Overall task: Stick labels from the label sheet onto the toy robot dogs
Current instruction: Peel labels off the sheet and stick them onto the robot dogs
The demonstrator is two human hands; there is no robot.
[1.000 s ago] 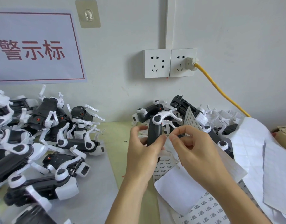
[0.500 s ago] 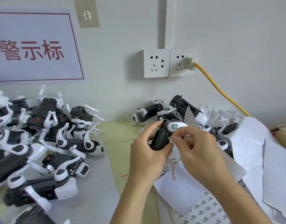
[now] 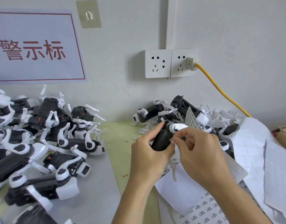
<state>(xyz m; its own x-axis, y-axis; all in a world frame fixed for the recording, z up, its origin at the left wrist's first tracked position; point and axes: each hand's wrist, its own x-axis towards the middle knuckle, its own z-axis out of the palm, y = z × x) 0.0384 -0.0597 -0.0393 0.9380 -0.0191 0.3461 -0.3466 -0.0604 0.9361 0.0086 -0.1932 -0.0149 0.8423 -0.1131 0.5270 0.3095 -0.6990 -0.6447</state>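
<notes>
My left hand [image 3: 148, 156] grips a black and white toy robot dog [image 3: 165, 136], held up above the table at centre. My right hand [image 3: 199, 151] pinches a small label [image 3: 171, 140] between thumb and forefinger right at the dog's black body. The label sheet [image 3: 208, 209] with printed labels lies under my right forearm at the bottom right. Another label sheet [image 3: 191, 121] stands tilted among the dogs behind my hands.
A heap of robot dogs [image 3: 42, 143] covers the left on a grey mat [image 3: 93, 191]. More dogs [image 3: 155, 110] lie by the wall at centre right. Empty backing sheets [image 3: 260, 151] pile at the right. A loose label [image 3: 126, 141] lies on the green table. A yellow cable [image 3: 220, 89] runs from the wall socket.
My left hand has tipped the dog from upright onto its side. My right hand has brought the label closer to the dog's body.
</notes>
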